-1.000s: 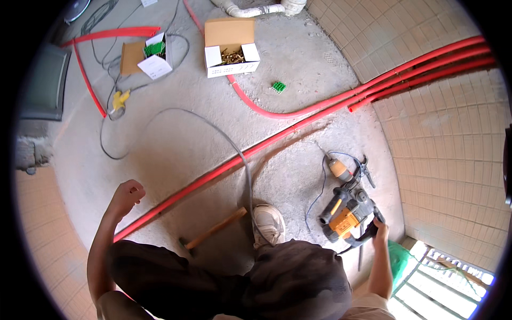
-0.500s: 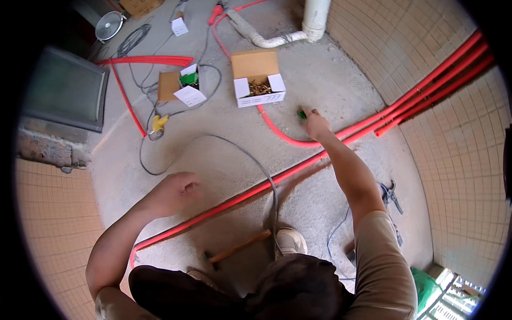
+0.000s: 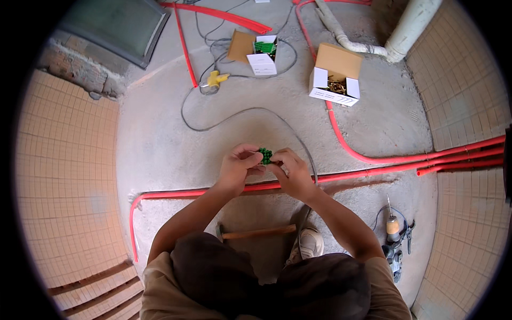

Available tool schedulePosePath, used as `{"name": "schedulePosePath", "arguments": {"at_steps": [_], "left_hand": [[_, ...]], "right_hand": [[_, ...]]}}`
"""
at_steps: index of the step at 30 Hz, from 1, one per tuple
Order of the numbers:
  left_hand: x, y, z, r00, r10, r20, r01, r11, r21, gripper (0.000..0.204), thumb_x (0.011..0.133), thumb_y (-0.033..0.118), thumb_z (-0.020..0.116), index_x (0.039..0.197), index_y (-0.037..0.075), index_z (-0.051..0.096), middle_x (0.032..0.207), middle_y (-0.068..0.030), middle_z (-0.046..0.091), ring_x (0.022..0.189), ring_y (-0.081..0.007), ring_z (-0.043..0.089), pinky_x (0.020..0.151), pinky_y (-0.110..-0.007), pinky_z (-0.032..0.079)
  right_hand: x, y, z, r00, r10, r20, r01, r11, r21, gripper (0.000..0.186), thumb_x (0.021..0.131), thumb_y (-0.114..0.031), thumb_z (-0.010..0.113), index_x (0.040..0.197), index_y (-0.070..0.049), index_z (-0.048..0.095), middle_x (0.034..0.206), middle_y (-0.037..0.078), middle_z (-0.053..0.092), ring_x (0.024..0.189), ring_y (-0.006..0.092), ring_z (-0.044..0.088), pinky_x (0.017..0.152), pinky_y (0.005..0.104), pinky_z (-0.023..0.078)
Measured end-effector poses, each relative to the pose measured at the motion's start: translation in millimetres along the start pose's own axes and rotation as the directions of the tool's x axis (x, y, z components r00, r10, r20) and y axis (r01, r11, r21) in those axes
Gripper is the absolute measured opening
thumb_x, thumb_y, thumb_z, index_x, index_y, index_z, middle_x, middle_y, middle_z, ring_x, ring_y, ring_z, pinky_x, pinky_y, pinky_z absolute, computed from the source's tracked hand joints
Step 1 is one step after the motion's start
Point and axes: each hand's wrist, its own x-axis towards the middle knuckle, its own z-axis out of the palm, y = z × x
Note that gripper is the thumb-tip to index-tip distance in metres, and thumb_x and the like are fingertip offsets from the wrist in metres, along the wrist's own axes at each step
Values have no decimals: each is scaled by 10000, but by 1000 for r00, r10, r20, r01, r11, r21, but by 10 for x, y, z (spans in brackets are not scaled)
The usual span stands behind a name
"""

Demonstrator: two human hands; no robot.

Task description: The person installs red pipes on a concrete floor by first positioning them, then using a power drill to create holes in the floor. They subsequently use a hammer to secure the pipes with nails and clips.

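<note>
Between our two hands, left hand point(image 3: 237, 168) and right hand point(image 3: 292, 173), we count one green cluster point(image 3: 265, 156). Toward the far edge of the floor point(image 3: 154, 133) we have two open boxes point(image 3: 333, 95), one with green pieces point(image 3: 264, 47), the other with brass-coloured fasteners point(image 3: 335, 85), both too crowded to number. We also see one yellow piece point(image 3: 215, 79). Toward the near edge we find one hammer point(image 3: 258, 233) and one visible shoe point(image 3: 311, 244). At the right edge we count one drill point(image 3: 393, 228) and three red pipes point(image 3: 346, 175); near the far right corner, one white drainpipe point(image 3: 413, 26).
</note>
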Motion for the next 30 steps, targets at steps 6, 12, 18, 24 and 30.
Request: {"name": "schedulePosePath", "arguments": {"at_steps": [6, 12, 18, 24, 30], "left_hand": [[-230, 89, -532, 982, 190, 13, -190, 980, 66, 128, 914, 18, 676, 1036, 41, 644, 958, -65, 702, 866, -156, 665, 769, -311, 559], [-188, 185, -1028, 954, 292, 64, -298, 911, 285, 153, 864, -28, 686, 992, 43, 644, 963, -33, 692, 872, -133, 638, 782, -289, 525], [-75, 58, -1378, 996, -42, -78, 54, 985, 163, 245, 829, -52, 675, 1062, 21, 683, 976, -57, 693, 872, -152, 643, 776, -294, 517], [35, -42, -1705, 958, -244, 149, 257, 963, -77, 248, 863, -34, 660, 1111, -25, 673, 1019, -100, 687, 897, -209, 653, 763, -335, 531], [327, -756, -2105, 972, -234, 11, 216, 878, -427, 96, 927, 2, 639, 1023, -2, 637, 943, -109, 656, 845, -235, 632, 729, -356, 538]], "right_hand": [[325, -21, 382, 780, 477, 405, -609, 729, 312, 200, 932, -117, 687, 1080, 4, 625, 970, 96, 665, 853, 150, 643, 747, 314, 537], [526, 50, 753, 822, 278, 497, -363, 928, 81, 248, 910, -100, 682, 1133, -6, 628, 972, 111, 666, 850, 188, 629, 770, 349, 516], [493, -15, 1052, 792, 229, 565, -191, 973, -127, 229, 921, -88, 622, 1136, -10, 629, 985, 162, 645, 909, 309, 630, 826, 398, 501], [435, 212, 1194, 702, 315, 639, -289, 946, -149, 268, 920, -75, 605, 1183, -30, 632, 1022, 157, 662, 947, 306, 631, 857, 397, 494], [630, 550, 1398, 570, 434, 698, -448, 876, -180, 268, 931, -62, 576, 1189, -37, 646, 1017, 120, 681, 939, 218, 628, 854, 351, 494]]}}
